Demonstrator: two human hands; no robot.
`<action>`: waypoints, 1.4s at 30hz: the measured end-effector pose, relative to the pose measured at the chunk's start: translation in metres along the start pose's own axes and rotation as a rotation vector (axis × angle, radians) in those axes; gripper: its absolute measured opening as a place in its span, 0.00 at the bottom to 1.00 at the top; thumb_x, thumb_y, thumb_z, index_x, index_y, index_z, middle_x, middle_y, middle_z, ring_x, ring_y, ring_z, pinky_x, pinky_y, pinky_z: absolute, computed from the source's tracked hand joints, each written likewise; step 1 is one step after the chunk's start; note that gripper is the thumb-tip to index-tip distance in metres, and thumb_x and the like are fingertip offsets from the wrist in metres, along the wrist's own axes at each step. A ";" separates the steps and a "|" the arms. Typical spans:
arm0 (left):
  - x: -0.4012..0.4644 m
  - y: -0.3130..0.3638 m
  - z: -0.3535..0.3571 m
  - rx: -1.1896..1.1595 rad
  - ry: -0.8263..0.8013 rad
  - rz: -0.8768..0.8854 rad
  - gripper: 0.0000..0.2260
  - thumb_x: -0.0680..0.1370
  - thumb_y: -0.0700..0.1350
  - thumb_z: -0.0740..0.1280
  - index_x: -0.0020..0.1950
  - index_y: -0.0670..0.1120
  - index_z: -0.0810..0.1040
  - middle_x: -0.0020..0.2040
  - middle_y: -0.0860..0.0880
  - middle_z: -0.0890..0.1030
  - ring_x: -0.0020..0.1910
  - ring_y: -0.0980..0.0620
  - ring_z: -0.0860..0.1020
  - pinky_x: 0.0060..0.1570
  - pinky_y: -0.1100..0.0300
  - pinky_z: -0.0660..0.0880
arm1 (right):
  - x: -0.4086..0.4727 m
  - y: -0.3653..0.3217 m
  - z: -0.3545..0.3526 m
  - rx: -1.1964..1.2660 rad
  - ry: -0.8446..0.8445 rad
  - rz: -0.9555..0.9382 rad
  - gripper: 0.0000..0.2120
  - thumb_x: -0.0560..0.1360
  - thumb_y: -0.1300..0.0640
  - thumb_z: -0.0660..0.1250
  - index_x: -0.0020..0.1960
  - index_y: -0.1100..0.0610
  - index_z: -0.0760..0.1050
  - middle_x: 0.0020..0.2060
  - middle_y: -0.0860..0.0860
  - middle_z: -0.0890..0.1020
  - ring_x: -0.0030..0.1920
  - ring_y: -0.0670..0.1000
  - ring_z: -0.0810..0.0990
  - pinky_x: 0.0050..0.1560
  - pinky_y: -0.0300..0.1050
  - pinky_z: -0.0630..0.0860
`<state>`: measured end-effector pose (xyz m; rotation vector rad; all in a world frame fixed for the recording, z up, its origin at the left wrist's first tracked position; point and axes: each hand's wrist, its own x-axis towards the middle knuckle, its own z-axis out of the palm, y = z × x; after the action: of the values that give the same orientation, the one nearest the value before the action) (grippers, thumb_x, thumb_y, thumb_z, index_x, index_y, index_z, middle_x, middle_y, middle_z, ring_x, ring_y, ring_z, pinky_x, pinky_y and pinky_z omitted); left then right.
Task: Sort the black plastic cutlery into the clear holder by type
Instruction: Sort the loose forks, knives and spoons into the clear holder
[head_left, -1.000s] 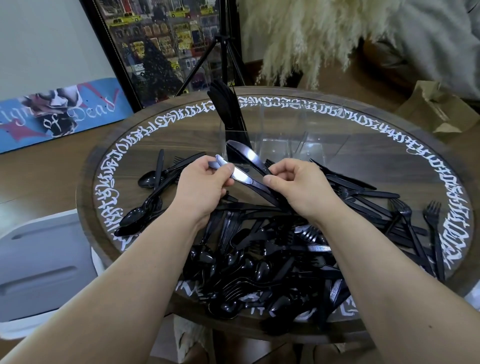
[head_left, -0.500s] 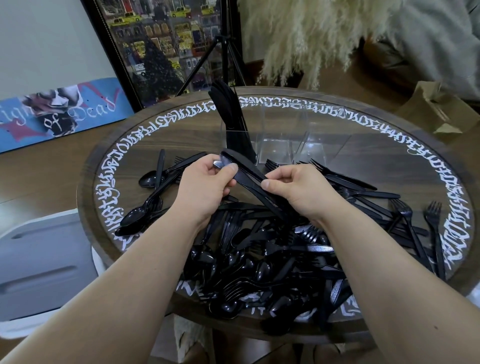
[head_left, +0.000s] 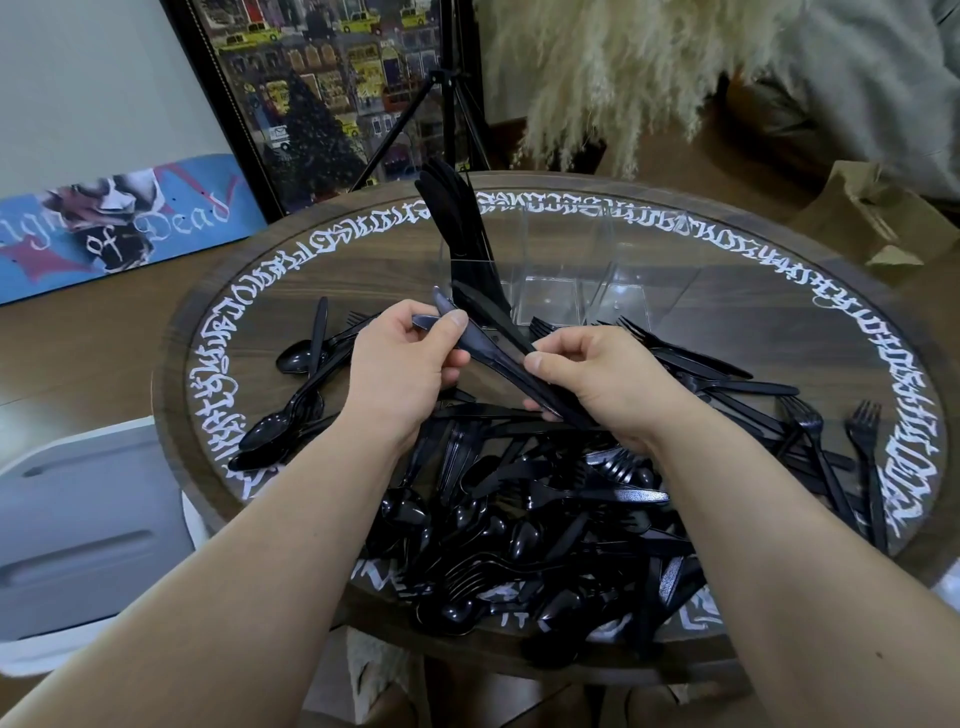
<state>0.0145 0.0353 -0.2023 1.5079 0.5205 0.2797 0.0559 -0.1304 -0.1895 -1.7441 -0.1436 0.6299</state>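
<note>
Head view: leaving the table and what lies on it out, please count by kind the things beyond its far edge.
Skateboard deck: 1
Framed picture: 1
Tripod: 1
Pampas grass bunch: 1
Brown paper bag: 1
Grey fabric item: 1
Total: 6

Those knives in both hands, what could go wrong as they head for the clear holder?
Both hands, left hand and right hand, pinch a bunch of knives that fans apart, so one could slip out onto the pile.

The clear holder looks light, and knives already lean out of its left compartment; a clumsy drop might tip it.

Forks lie close, so types could get mixed.
</note>
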 end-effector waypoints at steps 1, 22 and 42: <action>0.000 0.000 0.000 0.002 0.011 0.005 0.07 0.77 0.42 0.69 0.39 0.47 0.76 0.28 0.55 0.78 0.28 0.59 0.76 0.31 0.65 0.73 | -0.001 -0.001 0.000 -0.021 -0.013 -0.008 0.04 0.77 0.62 0.67 0.43 0.59 0.77 0.32 0.53 0.82 0.34 0.50 0.83 0.39 0.47 0.80; 0.000 0.006 0.000 -0.097 -0.019 -0.111 0.09 0.79 0.39 0.64 0.39 0.46 0.75 0.37 0.48 0.77 0.26 0.59 0.76 0.26 0.68 0.72 | 0.001 0.002 0.000 -0.496 0.110 -0.292 0.05 0.73 0.60 0.71 0.39 0.52 0.78 0.31 0.45 0.76 0.30 0.42 0.70 0.38 0.37 0.71; -0.001 0.004 -0.002 -0.121 -0.139 -0.114 0.06 0.81 0.40 0.62 0.48 0.46 0.77 0.42 0.47 0.79 0.34 0.57 0.78 0.36 0.64 0.77 | 0.000 0.004 -0.008 -0.215 0.089 -0.191 0.03 0.74 0.61 0.71 0.45 0.55 0.84 0.35 0.52 0.85 0.36 0.46 0.81 0.43 0.42 0.80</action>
<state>0.0129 0.0367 -0.1983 1.3639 0.4681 0.1149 0.0589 -0.1388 -0.1922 -1.9337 -0.3214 0.4079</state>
